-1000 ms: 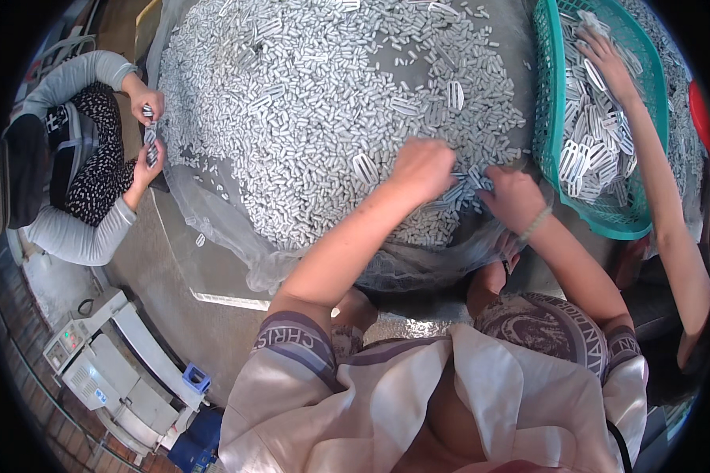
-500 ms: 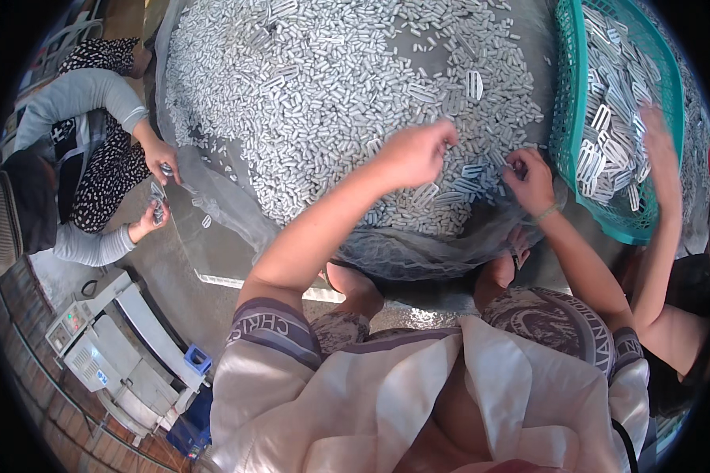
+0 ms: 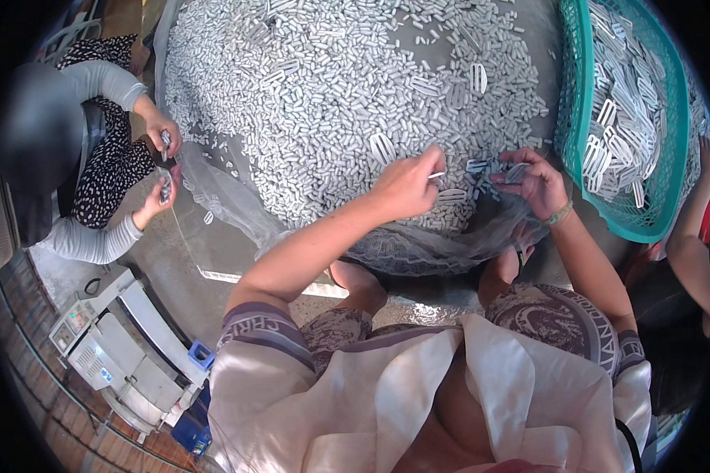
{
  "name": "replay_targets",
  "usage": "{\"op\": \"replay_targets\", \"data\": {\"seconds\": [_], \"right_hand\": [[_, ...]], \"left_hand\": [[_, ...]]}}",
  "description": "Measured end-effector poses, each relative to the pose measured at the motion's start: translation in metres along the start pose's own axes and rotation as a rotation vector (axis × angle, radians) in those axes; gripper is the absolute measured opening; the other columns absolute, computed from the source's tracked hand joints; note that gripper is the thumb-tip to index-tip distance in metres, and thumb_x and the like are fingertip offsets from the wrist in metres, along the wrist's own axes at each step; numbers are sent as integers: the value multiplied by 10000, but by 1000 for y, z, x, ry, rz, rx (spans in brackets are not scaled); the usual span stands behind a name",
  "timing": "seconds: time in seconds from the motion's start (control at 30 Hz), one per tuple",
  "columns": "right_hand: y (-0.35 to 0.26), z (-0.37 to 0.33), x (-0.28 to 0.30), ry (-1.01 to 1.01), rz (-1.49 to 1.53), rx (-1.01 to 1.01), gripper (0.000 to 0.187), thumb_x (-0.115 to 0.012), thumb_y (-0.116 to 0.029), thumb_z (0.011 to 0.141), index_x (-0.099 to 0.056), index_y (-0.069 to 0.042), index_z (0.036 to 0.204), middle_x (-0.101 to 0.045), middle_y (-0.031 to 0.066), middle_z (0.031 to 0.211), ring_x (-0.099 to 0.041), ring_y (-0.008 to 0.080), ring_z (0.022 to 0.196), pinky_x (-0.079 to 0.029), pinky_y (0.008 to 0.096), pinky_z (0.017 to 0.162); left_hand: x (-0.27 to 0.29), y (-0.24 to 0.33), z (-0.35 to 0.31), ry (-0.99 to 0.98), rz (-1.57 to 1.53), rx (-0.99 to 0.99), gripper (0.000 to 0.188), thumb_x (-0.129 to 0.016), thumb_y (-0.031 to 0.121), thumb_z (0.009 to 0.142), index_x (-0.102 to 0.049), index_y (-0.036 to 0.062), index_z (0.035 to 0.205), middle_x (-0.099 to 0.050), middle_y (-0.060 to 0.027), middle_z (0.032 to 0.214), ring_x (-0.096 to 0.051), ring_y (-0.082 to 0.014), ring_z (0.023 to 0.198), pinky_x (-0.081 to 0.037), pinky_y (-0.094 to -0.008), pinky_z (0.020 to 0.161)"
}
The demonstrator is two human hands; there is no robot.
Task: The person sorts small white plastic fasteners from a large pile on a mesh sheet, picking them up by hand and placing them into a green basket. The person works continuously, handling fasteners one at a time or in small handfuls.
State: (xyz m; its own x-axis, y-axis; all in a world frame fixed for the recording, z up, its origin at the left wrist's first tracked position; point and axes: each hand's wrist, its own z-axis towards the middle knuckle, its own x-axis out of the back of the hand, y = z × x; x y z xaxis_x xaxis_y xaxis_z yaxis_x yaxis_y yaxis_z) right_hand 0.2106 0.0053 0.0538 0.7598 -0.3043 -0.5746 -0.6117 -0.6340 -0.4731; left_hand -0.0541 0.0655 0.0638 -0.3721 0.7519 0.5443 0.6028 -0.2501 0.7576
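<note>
A wide heap of small silver pellets (image 3: 315,102) lies before me, with flat slotted metal buckles scattered over it. Between the thumb and fingertips of my left hand (image 3: 406,188) is a thin, pale metal piece seen edge-on, apparently a slotted buckle. My right hand (image 3: 543,185), palm turned partly up at the heap's near right side, has its fingers curled round a few slotted buckles (image 3: 514,174); how many is hidden. One loose slotted buckle (image 3: 383,148) rests on the pellets beyond my left hand, and another slotted buckle (image 3: 451,196) lies just right of it.
A green plastic basket (image 3: 582,118) full of slotted buckles stands at the right. Bunched clear sheeting (image 3: 442,252) edges the heap. At the left a co-worker's hands (image 3: 162,134) hold metal pieces, near a grey machine (image 3: 126,355). Another person's arm (image 3: 694,236) is at far right.
My left hand has drawn back toward me, a thin piece now showing in its fingers. My right hand has turned palm-up. The right-hand person's arm has left the basket, moving right.
</note>
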Motion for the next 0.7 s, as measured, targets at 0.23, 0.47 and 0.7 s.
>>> {"op": "replay_targets", "data": {"seconds": [0.23, 0.47, 0.7], "right_hand": [[17, 15, -22, 92, -1638, 385, 239, -646, -174, 742, -493, -47, 875, -580, 110, 723, -585, 300, 694, -480, 362, 633], [28, 30, -9, 1, -2068, 674, 255, -613, -152, 727, -521, -92, 957, -570, 91, 717, -591, 277, 680, -473, 385, 604], [25, 27, -11, -71, -2176, 715, 252, -590, -144, 721, -539, -106, 964, -546, 58, 761, -586, 246, 757, -473, 368, 656]], "left_hand": [[-30, -12, -24, 174, 470, -58, 399, -710, 226, 651, -491, 80, 950, -501, -91, 855, -574, -282, 699, -476, -375, 629], [4, 2, -31, 152, 220, 50, 309, -608, 51, 678, -499, 46, 967, -538, -104, 895, -583, -295, 764, -485, -396, 662], [56, -26, -31, 180, 562, 115, 434, -703, 186, 693, -476, 126, 1059, -574, -94, 888, -601, -296, 832, -496, -397, 662]]}}
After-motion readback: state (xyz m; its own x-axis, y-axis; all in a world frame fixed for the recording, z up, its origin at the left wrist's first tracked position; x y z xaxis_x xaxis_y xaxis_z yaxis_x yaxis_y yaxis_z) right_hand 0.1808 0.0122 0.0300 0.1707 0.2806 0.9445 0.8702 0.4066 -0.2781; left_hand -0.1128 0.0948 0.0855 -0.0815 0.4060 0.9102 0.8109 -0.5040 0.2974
